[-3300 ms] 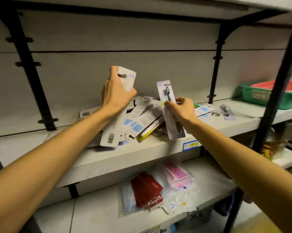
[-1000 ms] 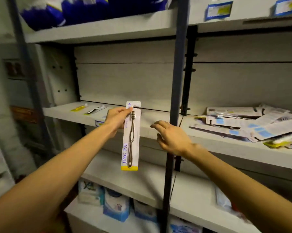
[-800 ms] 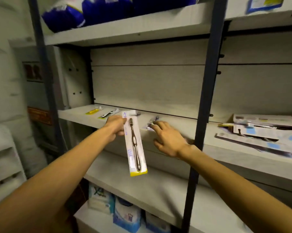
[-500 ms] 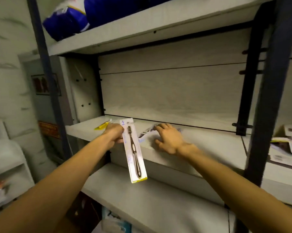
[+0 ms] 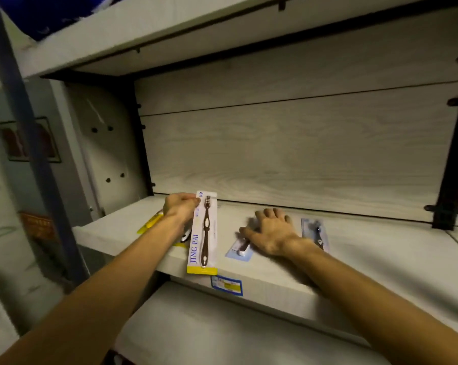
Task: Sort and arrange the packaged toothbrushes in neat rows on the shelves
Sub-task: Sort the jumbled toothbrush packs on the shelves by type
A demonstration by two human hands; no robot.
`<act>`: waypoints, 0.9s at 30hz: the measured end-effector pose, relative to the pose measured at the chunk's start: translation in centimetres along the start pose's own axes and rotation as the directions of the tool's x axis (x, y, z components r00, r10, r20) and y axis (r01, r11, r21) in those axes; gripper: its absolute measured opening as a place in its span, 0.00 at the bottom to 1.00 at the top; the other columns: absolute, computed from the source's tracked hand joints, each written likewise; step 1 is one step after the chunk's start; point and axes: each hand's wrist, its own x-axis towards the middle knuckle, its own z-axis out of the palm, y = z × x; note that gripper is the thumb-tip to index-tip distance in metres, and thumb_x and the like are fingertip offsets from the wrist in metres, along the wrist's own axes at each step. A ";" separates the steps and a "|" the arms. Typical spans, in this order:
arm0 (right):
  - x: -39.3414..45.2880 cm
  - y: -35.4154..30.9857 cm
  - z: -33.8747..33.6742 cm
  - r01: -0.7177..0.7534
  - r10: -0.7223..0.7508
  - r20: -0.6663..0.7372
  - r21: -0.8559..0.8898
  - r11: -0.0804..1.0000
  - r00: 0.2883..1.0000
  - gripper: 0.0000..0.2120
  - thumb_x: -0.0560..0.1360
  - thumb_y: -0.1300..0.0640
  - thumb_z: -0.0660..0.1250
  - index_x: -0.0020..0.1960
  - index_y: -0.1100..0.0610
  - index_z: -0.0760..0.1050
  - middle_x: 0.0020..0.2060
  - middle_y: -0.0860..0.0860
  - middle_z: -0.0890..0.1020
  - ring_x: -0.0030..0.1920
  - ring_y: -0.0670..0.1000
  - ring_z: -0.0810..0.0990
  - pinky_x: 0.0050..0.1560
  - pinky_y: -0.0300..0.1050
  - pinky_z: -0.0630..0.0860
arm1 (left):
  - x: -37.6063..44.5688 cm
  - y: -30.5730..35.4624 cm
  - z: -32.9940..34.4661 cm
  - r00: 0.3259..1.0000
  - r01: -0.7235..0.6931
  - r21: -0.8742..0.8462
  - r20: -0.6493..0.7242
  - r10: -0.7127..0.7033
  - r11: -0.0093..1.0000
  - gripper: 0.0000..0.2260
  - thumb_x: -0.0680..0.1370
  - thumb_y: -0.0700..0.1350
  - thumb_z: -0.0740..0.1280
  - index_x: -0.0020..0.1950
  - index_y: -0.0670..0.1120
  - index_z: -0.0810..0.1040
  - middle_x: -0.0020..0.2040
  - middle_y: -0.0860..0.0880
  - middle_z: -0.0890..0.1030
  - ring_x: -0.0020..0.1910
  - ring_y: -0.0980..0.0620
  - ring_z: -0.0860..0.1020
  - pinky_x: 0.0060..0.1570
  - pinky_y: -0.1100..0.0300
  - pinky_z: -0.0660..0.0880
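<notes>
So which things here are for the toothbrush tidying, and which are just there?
For the job:
JING PAI toothbrush pack, held by left hand
pack under right hand
blue-backed pack
yellow pack
shelf

Just there:
price label
wall picture

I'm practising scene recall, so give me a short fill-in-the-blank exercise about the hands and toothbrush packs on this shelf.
1. The left hand pinches the top of a pack printed JING ____.
2. That pack's bottom edge is coloured ____.
3. The right hand lies on a pack on the ____.
4. The price label is on the shelf's ____ edge.

Missing words: PAI; yellow; shelf; front
</notes>
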 end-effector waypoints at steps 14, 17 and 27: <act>0.9 2.0 1.9 0.012 0.004 0.127 -0.125 0.992 0.992 0.33 0.77 0.27 0.39 0.79 0.37 0.46 0.81 0.45 0.46 0.81 0.50 0.43 0.78 0.58 0.46 | 7.8 -4.6 2.9 0.910 -0.412 0.600 0.299 0.285 0.686 0.10 0.78 0.46 0.64 0.55 0.49 0.83 0.62 0.43 0.81 0.61 0.39 0.77 0.57 0.52 0.76; 0.1 1.4 1.5 -0.062 0.062 -0.003 -0.102 0.993 0.998 0.36 0.75 0.25 0.39 0.79 0.40 0.50 0.81 0.48 0.52 0.81 0.52 0.49 0.77 0.58 0.50 | 6.8 -4.0 3.0 0.884 -0.457 0.568 0.376 0.279 0.684 0.15 0.82 0.51 0.59 0.61 0.48 0.82 0.66 0.41 0.78 0.65 0.37 0.75 0.61 0.51 0.74; -8.3 3.4 -2.4 -0.248 0.222 -0.163 -0.166 0.954 0.961 0.35 0.81 0.32 0.43 0.81 0.51 0.55 0.81 0.51 0.55 0.81 0.51 0.46 0.78 0.51 0.45 | -2.0 -0.3 4.2 0.627 -0.777 0.498 0.666 0.405 0.384 0.25 0.83 0.62 0.51 0.70 0.48 0.74 0.72 0.45 0.70 0.69 0.41 0.69 0.67 0.47 0.67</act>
